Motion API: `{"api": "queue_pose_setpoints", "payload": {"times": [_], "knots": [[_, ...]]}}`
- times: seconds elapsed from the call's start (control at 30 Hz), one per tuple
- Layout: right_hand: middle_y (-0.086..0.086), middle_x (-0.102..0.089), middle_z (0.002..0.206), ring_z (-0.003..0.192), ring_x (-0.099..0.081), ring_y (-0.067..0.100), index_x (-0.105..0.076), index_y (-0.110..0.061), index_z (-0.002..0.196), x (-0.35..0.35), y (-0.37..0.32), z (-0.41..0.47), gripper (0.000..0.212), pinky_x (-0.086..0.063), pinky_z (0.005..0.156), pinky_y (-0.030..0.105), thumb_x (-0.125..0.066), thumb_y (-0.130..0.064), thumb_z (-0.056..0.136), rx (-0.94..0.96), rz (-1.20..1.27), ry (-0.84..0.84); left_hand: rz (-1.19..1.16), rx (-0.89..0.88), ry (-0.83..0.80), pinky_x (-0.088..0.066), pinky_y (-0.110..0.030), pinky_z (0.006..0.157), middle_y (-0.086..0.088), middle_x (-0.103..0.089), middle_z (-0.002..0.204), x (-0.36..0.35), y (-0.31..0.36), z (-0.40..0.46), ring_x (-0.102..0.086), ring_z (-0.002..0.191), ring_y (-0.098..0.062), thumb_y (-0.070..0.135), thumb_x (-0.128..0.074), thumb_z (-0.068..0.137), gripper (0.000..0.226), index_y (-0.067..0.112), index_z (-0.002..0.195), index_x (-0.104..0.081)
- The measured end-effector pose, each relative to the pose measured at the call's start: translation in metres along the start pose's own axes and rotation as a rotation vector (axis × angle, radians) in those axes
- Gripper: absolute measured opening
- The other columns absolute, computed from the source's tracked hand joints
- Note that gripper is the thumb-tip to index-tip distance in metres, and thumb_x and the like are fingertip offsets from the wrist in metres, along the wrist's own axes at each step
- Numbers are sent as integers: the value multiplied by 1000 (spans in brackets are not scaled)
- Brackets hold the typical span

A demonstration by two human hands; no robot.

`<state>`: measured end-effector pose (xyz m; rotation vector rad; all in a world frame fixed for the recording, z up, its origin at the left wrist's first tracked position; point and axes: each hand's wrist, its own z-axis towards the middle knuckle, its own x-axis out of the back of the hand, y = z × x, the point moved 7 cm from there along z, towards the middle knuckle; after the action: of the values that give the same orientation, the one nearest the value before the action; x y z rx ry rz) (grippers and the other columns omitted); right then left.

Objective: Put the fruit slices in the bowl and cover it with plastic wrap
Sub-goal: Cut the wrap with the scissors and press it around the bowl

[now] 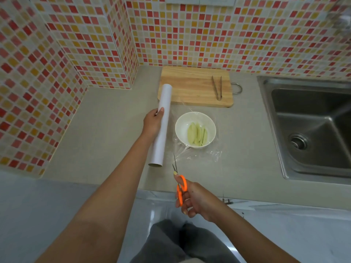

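A white bowl [195,118] sits on the grey counter with several pale green fruit slices [197,134] inside. A clear sheet of plastic wrap [201,154] lies over and around the bowl, stretching left toward the roll. My left hand [152,123] grips the white plastic wrap roll [161,126] just left of the bowl, held above the counter. My right hand [191,198] holds orange-handled scissors [179,185] near the counter's front edge, their blades slightly apart and pointing at the wrap's near corner.
A wooden cutting board [191,86] lies behind the bowl with metal tongs [217,88] on it. A steel sink [311,126] is set into the counter at the right. Mosaic tiled walls close off the back and left.
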<state>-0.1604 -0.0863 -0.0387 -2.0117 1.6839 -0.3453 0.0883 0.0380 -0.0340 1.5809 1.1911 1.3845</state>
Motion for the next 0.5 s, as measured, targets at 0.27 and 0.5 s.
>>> {"api": "queue_pose_setpoints", "payload": {"times": [0.27,0.5], "knots": [[9,-57,70,48,-45,16,-48,-8,81,-28,-13,29,60,-28,45,22,-43,-68,85,74,137,-5,4,-18,-18,-20,-30,56,3,-29,65,0,3,3,-26,59,-11,33,-46,98,33,13,74,-37],[8,-56,67,43,-43,14,-49,-10,81,-31,-23,48,55,-26,43,20,-43,-65,87,147,229,62,-11,9,-31,-22,-30,59,-2,-32,69,1,0,1,-28,62,-13,33,-45,99,30,12,78,-42]]}}
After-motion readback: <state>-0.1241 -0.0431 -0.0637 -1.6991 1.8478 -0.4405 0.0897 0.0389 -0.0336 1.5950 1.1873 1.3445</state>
